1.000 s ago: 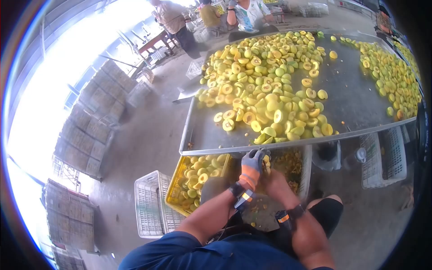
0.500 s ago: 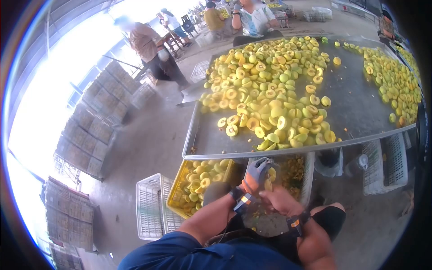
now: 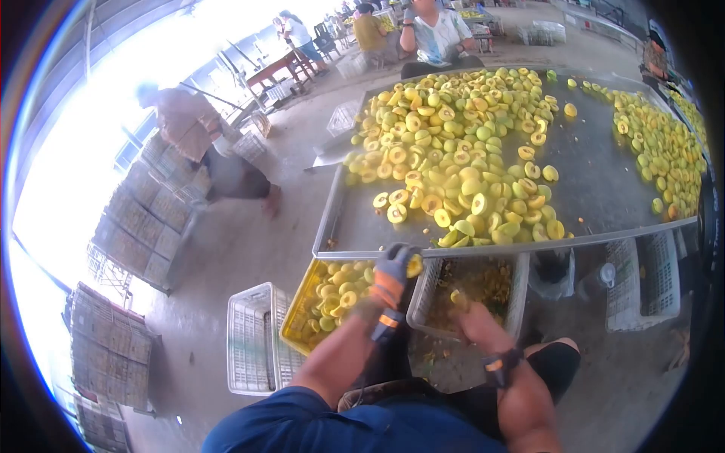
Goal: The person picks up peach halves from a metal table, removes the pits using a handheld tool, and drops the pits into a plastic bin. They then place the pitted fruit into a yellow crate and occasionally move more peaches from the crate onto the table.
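Note:
My left hand (image 3: 394, 273), in a grey glove with an orange cuff, is at the near edge of the metal table, over the right side of the yellow crate (image 3: 291, 325). Its fingers are closed on a yellow stone-fruit half (image 3: 414, 265). My right hand (image 3: 476, 320), bare, is curled above the white crate (image 3: 432, 331) that holds brownish scraps. A small yellowish thing (image 3: 456, 297) sticks out of its fingers, too blurred to name. Many yellow-green fruit halves (image 3: 470, 185) are heaped on the table, and more fill the yellow crate.
The metal table's rim (image 3: 483, 252) runs across in front of me. White crates (image 3: 249, 340) stand at left, another (image 3: 642, 283) at right beside a plastic bag (image 3: 551, 272). Crate stacks (image 3: 113, 347) line the left. A person (image 3: 196, 136) walks there; another (image 3: 442, 38) sits across the table.
My hands have parted: the left moved left and up with the fruit half, while the right stayed low, shifting slightly right. The walking person moved left toward the crate stacks.

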The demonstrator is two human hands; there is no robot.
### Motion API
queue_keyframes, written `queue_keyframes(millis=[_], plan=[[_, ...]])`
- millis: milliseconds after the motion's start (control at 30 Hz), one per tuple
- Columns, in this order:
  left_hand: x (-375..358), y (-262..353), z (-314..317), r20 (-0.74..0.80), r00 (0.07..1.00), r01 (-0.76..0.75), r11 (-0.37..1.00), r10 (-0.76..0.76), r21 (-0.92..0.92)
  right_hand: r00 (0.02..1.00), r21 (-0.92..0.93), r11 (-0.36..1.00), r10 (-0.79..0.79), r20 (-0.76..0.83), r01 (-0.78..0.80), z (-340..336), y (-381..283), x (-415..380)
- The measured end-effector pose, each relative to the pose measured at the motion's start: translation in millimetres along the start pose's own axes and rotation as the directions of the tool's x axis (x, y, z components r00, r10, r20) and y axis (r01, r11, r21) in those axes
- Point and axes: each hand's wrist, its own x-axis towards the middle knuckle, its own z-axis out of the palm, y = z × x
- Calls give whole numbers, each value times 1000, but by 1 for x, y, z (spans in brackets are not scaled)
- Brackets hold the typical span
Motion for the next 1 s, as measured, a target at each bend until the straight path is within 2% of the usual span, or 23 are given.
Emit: queue_keyframes(millis=[33, 67, 100, 167, 233, 300, 333, 367, 400, 433, 500, 567, 633, 667, 733, 767, 867, 967, 1000], plan=[[-3, -24, -6, -7, 999, 40, 998, -40, -39, 995, -39, 999, -39, -91, 35, -6, 21, 17], [-4, -21, -24, -18, 958, 275, 934, -287, -226, 980, -82, 994, -83, -181, 69, -10, 32, 27], [-6, -19, -43, 17, 857, 478, 781, -516, -401, 984, -63, 996, -79, -160, 69, -11, 31, 25], [-21, -42, -73, -25, 797, 564, 759, -604, -325, 991, -30, 997, -74, -114, 71, -8, 27, 21], [-38, -68, -95, -74, 784, 552, 748, -616, -369, 990, 5, 992, -124, -61, 125, -6, 28, 25], [-44, -71, -115, -126, 740, 650, 751, -661, -116, 980, 0, 981, -196, -37, 196, -5, 27, 19], [-52, -108, -128, -55, 878, 459, 803, -476, 380, 971, -25, 972, -235, -39, 235, -4, 21, 14], [-65, -140, -122, 132, 944, 106, 657, -302, 746, 974, -42, 976, -216, -63, 214, -4, 18, 11], [-57, -109, -111, -60, 916, 313, 616, -396, 723, 975, -61, 978, -205, -85, 200, -5, 17, 12], [-40, -73, -106, -252, 842, 508, 546, -477, 666, 967, -104, 971, -228, -119, 216, -7, 21, 13], [-18, -69, -92, -261, 883, 469, 693, -391, 548, 939, -209, 939, -307, -153, 272, -8, 24, 21], [13, -52, -60, -169, 932, 357, 899, -322, 254, 927, -258, 927, -325, -189, 272, -7, 21, 17], [50, -4, -22, 0, 957, 288, 957, -289, 24, 917, -288, 917, -342, -206, 278, -5, 13, 17], [67, 9, -4, 100, 992, 69, 997, -72, 26, 916, -292, 916, -341, -212, 274, -5, 10, 17], [98, 42, 31, 258, 960, -120, 992, 106, 38, 908, -288, 916, -350, -229, 280, -6, 11, 23], [109, 55, 46, 320, 945, -89, 993, 61, 72, 902, -280, 916, -358, -240, 289, -6, 16, 27], [127, 46, 83, 526, 839, -223, 970, 141, 96, 899, -251, 918, -367, -238, 308, -7, 16, 35], [139, 24, 103, 521, 849, -136, 990, 93, 45, 902, -158, 933, -353, -250, 322, -5, 14, 34], [143, 40, 88, 506, 862, -28, 996, -19, 85, 899, -116, 937, -350, -262, 331, -7, 12, 33]])
